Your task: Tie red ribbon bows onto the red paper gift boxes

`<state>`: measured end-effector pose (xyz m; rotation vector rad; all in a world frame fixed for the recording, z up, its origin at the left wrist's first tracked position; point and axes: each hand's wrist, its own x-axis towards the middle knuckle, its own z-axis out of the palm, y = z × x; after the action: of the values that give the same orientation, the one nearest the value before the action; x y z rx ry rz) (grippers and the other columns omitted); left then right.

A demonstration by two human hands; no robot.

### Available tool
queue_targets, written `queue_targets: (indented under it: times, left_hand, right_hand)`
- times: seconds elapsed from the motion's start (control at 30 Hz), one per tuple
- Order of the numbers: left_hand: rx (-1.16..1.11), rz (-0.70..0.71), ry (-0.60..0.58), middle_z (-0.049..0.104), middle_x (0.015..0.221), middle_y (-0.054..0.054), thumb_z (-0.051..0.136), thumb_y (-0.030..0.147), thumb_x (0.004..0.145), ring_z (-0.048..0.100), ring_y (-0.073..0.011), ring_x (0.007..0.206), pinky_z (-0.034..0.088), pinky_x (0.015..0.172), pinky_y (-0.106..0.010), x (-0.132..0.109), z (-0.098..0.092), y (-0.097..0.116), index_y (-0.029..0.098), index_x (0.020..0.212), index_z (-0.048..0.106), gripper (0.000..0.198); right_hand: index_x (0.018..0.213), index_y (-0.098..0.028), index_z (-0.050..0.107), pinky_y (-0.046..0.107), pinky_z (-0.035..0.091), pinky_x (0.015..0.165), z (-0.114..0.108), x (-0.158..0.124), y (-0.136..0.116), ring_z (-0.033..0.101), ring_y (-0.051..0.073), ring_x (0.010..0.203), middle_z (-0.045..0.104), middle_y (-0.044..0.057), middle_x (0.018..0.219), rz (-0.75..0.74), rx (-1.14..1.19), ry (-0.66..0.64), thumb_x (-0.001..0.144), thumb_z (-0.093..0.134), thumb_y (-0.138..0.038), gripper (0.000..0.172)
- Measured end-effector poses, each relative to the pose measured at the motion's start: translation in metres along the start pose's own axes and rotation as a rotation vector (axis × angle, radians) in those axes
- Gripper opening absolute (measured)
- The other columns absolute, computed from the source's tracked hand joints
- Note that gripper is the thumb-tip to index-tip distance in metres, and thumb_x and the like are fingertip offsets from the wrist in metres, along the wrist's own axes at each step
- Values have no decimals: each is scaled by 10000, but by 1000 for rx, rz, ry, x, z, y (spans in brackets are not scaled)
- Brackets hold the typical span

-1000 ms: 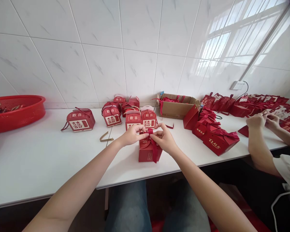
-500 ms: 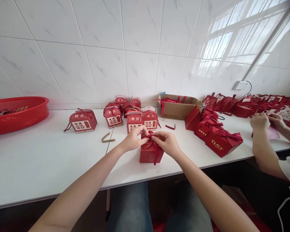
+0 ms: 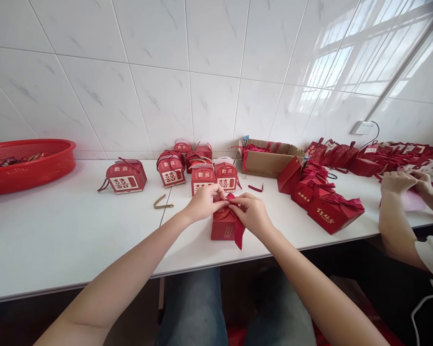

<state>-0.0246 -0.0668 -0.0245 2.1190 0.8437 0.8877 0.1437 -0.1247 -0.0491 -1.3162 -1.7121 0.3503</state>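
Note:
A small red gift box stands on the white table in front of me. Over its top runs a red ribbon, one end of which hangs down the front right side. My left hand pinches the ribbon from the left, thumb and forefinger pressed together. From the right, my right hand pinches it too, fingertips almost meeting the left ones above the lid. The fingers hide the middle of the ribbon. Just behind are red boxes with white character labels.
A red plastic basket is at the left and a lone labelled box nearby. A cardboard box holds ribbons. Ribboned boxes line the right, beside another person's hands. A gold strip lies left of centre.
My hands have stayed at the box top, fingertips shifting slightly. The hanging ribbon end now spreads wider and farther right. The view has moved a little.

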Motion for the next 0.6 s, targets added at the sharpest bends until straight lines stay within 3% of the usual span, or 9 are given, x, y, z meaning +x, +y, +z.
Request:
queue_targets:
  times: [0.13,0.23,0.37,0.5,0.6]
  left_hand:
    - [120,59,-34,623,777,-16,608,230,757,607,-178,773,479,751,-326,5,-1,4,190,723,541,85]
    - [364,222,-50,620,747,-7,539,158,789,581,-181,787,412,832,-353,9,0,6,192,705,531,90]
    - [596,429,-8,613,764,-21,464,147,865,557,-170,762,353,850,-361,8,4,4,178,752,529,134]
    - [586,506,68,601,744,-18,451,142,882,544,-163,745,377,798,-327,5,8,-5,179,752,509,147]
    - [450,437,93,603,759,-10,477,138,859,554,-159,740,418,745,-299,5,11,-12,191,769,492,106]
  right_hand:
    - [799,-207,748,357,490,718,1,2,5,577,198,747,625,75,804,-20,-63,21,817,588,-211,161]
    - [740,-196,739,412,473,821,-1,5,8,564,253,917,597,96,892,106,-50,33,764,654,-241,99]
    - [747,-187,720,405,458,895,-6,9,12,512,276,1150,529,117,1225,345,302,-86,749,669,-338,159]
    - [780,-198,724,378,397,995,-6,8,15,351,267,1344,420,98,1420,397,551,-202,747,673,-430,239]
    - [754,-210,723,387,384,1014,-4,7,15,233,264,1411,426,88,1430,346,575,-226,755,662,-472,269]
